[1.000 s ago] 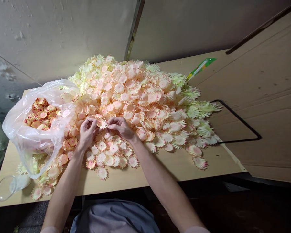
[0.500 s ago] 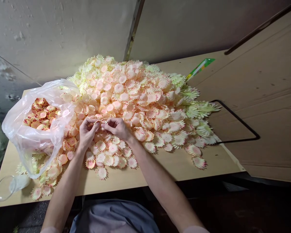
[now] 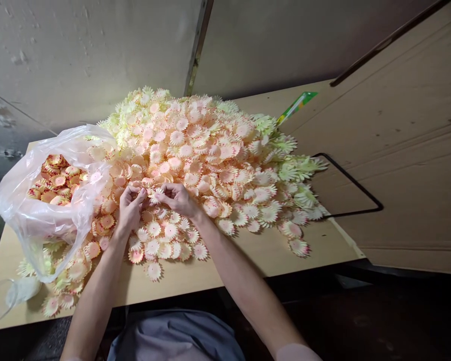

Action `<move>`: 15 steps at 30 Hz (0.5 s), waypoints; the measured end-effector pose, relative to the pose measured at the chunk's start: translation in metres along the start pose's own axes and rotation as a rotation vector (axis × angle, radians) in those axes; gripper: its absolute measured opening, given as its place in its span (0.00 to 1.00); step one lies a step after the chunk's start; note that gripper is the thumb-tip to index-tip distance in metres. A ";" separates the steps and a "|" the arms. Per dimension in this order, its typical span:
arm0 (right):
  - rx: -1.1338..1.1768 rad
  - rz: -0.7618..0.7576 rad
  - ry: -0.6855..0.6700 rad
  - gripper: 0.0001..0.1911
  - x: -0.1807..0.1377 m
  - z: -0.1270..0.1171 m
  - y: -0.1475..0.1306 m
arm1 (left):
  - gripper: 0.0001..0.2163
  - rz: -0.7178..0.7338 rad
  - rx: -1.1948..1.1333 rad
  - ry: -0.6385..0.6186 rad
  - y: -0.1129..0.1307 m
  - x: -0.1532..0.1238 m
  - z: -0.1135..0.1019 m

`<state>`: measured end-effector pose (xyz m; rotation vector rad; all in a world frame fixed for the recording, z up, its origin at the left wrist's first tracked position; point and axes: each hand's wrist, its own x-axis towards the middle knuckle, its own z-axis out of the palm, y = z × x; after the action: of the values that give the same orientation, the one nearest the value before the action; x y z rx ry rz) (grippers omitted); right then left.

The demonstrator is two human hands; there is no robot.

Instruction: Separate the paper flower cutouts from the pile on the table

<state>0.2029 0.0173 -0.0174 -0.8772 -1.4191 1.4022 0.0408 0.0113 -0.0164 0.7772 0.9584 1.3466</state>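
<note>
A big heap of pale pink and cream flower-shaped petal pieces (image 3: pixel 206 145) with toothed, red-tipped edges spreads in front of me. Both hands meet over its near left part. My right hand (image 3: pixel 180 200) pinches one pale artificial flower petal piece (image 3: pixel 156 195) between thumb and fingers. Just left of that piece, my left hand (image 3: pixel 131 206) is closed, thumb against curled fingers; what it grips is too small to make out. Left of my hands, an open clear plastic bag (image 3: pixel 18 200) contains darker, red-edged pieces (image 3: pixel 58 183).
A clear cup (image 3: pixel 22 291) lies on its side at the table's (image 3: pixel 165 286) front left corner. Behind the heap's right end sits a green and yellow packet (image 3: pixel 296 108). A cardboard sheet (image 3: pixel 409 165) with a black wire loop (image 3: pixel 355 180) borders the right side.
My fingertips have parted slightly, and the pale petal piece now shows more plainly at my right fingers. The whole view has shifted a little, so everything sits further left.
</note>
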 end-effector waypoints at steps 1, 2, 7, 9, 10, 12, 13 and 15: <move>0.004 -0.001 -0.001 0.14 0.000 0.000 0.000 | 0.22 -0.004 -0.006 -0.003 0.000 0.000 0.000; 0.006 -0.002 -0.001 0.14 0.000 0.000 0.000 | 0.22 -0.005 -0.011 -0.005 0.000 0.001 0.000; 0.088 -0.025 -0.007 0.16 -0.002 0.001 0.002 | 0.22 0.002 -0.080 0.015 0.001 0.010 -0.008; 0.148 -0.019 -0.041 0.16 -0.003 0.002 0.003 | 0.23 0.001 -0.112 0.032 0.004 0.012 -0.011; 0.156 -0.018 -0.051 0.16 -0.003 0.002 0.003 | 0.23 0.021 -0.116 0.044 0.005 0.011 -0.011; 0.124 -0.038 -0.021 0.16 -0.002 0.002 0.003 | 0.22 0.048 -0.084 0.028 0.006 0.009 -0.011; 0.094 -0.060 0.020 0.17 -0.002 0.001 0.003 | 0.21 0.059 -0.062 0.005 0.007 0.007 -0.010; 0.032 -0.113 0.113 0.21 0.000 0.000 0.003 | 0.19 0.070 -0.023 -0.054 0.007 0.004 -0.008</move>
<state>0.2030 0.0174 -0.0199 -0.8301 -1.3366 1.2670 0.0304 0.0148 -0.0144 0.8325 0.8784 1.3880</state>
